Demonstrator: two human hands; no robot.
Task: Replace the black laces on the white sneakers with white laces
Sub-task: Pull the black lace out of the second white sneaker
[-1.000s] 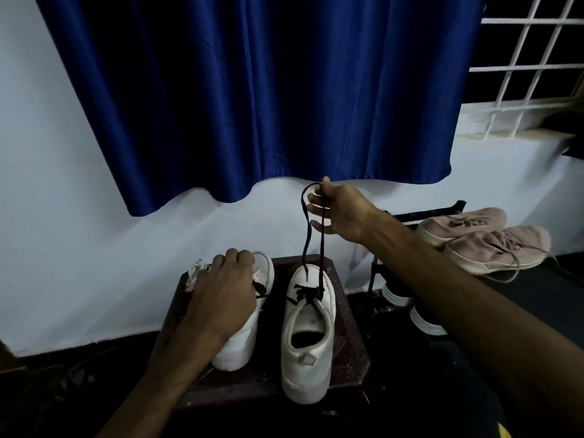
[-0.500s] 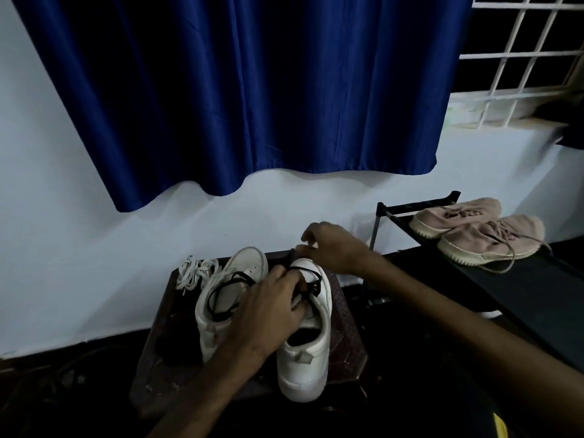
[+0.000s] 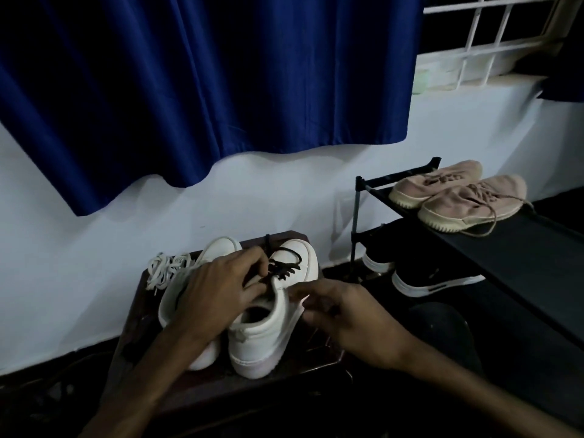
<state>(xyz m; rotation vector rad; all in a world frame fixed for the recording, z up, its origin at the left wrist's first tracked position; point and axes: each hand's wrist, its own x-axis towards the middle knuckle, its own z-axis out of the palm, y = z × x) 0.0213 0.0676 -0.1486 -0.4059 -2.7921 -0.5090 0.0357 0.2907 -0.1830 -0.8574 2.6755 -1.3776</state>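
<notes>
Two white sneakers stand side by side on a dark wooden stool (image 3: 132,327), toes toward the wall. The right sneaker (image 3: 268,336) has a black lace (image 3: 286,267) loose across its front. My left hand (image 3: 215,295) lies over the left sneaker (image 3: 221,246) and reaches across, its fingertips pinching the black lace at the right sneaker's tongue. My right hand (image 3: 344,314) is beside the right sneaker, loosely curled fingers touching its outer side, holding nothing I can see. A bundle of white laces (image 3: 164,270) lies at the stool's back left corner.
A black shoe rack (image 3: 521,248) stands to the right, with pink sneakers (image 3: 458,197) on top and dark shoes (image 3: 433,279) below. A blue curtain (image 3: 205,90) hangs over the white wall behind. A barred window (image 3: 505,33) is at the upper right.
My right hand let the raised black lace drop, went to the toe, then drew back to the right sneaker's side. My left hand moved from the left sneaker across to the black lace.
</notes>
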